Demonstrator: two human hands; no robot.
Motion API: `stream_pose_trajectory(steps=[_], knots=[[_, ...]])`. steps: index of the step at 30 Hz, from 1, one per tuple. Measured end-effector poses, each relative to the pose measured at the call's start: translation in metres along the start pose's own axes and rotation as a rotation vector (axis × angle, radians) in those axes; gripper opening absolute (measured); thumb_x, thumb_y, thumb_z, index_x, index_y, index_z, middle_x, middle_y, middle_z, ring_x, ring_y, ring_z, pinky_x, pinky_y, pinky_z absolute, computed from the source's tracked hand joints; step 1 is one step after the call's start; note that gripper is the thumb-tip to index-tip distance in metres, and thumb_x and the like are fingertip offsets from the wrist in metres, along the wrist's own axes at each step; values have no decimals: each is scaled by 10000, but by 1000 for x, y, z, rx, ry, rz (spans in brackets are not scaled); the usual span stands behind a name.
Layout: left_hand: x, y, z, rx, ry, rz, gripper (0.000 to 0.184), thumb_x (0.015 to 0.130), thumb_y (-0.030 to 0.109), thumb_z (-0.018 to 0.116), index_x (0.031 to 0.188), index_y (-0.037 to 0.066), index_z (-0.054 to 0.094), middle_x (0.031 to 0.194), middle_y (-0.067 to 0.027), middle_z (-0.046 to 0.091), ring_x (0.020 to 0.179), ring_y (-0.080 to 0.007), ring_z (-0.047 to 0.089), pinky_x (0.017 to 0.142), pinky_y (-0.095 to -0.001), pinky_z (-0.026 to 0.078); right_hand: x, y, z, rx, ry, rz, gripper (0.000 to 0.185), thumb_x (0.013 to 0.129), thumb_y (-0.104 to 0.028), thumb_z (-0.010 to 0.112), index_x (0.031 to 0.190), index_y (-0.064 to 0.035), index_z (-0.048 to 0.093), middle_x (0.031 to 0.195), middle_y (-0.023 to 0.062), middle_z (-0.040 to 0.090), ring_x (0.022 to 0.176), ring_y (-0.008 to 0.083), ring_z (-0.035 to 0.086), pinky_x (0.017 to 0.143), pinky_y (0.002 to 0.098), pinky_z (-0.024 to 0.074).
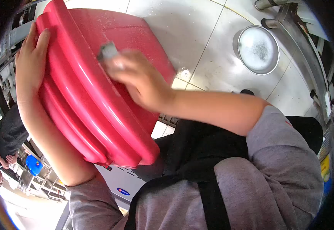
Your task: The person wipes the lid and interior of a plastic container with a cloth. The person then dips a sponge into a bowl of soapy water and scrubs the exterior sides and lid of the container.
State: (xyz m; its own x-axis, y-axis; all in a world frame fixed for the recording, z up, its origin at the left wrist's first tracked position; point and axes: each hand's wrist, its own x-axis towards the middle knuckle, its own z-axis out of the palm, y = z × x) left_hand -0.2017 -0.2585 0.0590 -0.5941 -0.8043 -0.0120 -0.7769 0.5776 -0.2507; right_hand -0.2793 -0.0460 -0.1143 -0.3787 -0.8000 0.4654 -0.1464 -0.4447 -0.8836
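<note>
A large red plastic bin (136,46) with a thick ridged rim is tilted in front of me, with wet streaks and suds on its side. My left hand (32,57) grips the bin's edge at the upper left, and the forearm lies along it. Against the bin's side, just past the rim, my right hand (140,76) holds a greyish sponge (108,50). That hand is blurred by motion, and its fingers are closed around the sponge.
A round metal bucket (258,50) of foamy water stands on the tiled floor (209,57). Metal table legs (289,30) rise at the right. Another person (9,130) works at the far left, near a blue container (33,165). A white appliance (123,182) sits below the bin.
</note>
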Motion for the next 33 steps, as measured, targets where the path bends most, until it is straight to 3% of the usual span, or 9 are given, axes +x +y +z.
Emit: stream_pose_trajectory(steps=[6,8,10,12,17,19,24,27,33], knots=[[2,-5,-1,-67,-84,26,595,958,422,461,1410,37,421,1354,-231,506,1262,-306,500,1058,-370,365,-87,-37,-37,180,-239,-12,336,799,35,552,1095,-72,672,1176,92,605,1129,299,553,995,444,415],[0,-5,1,-3,-28,25,595,956,419,463,1410,37,421,1355,-231,505,1265,-309,497,1060,-369,362,-31,-11,-11,1268,-16,730,354,828,62,503,1101,-77,681,1168,108,630,1129,303,568,989,435,418],[-3,1,0,1,22,-15,615,924,475,449,1405,93,444,1334,-206,525,1242,-386,483,1064,-429,345,27,58,9,-2,30,172,338,879,27,477,1166,-57,634,1250,145,577,1179,334,522,1014,421,393],[-2,1,0,30,17,-28,621,925,480,442,1410,91,437,1347,-201,515,1254,-389,470,1071,-430,338,79,96,5,53,-74,586,363,884,23,462,1209,-49,608,1237,174,580,1179,362,509,1017,418,388],[-2,-1,0,174,4,-20,655,931,502,423,1435,87,389,1401,-176,468,1301,-391,412,1092,-439,312,-25,2,-7,-134,0,294,445,825,68,547,1232,-101,615,1178,206,586,1131,360,539,963,451,412],[-4,-1,1,136,9,-37,646,931,494,428,1445,106,375,1425,-148,448,1310,-388,398,1098,-445,301,-80,-27,-10,297,-66,363,499,821,88,520,1273,-112,586,1226,187,565,1169,353,507,995,438,379],[-6,7,1,190,21,-67,635,922,474,433,1458,142,361,1453,-101,425,1320,-365,392,1077,-514,305,63,48,20,-25,94,57,355,841,60,524,1177,-20,604,1237,203,576,1065,370,577,892,436,455],[-4,8,2,153,5,-105,659,898,501,443,1460,167,363,1465,-81,415,1313,-360,396,1057,-574,297,89,135,23,-108,-74,655,301,873,-53,494,1148,-46,618,1116,236,608,998,435,571,846,437,475],[22,-6,-4,44,-47,-89,544,918,478,489,1392,214,457,1331,-178,509,1223,-371,485,1032,-491,374,-80,113,-36,-160,-163,981,374,899,-105,506,1264,-94,588,1111,210,638,1029,358,608,928,387,464]])
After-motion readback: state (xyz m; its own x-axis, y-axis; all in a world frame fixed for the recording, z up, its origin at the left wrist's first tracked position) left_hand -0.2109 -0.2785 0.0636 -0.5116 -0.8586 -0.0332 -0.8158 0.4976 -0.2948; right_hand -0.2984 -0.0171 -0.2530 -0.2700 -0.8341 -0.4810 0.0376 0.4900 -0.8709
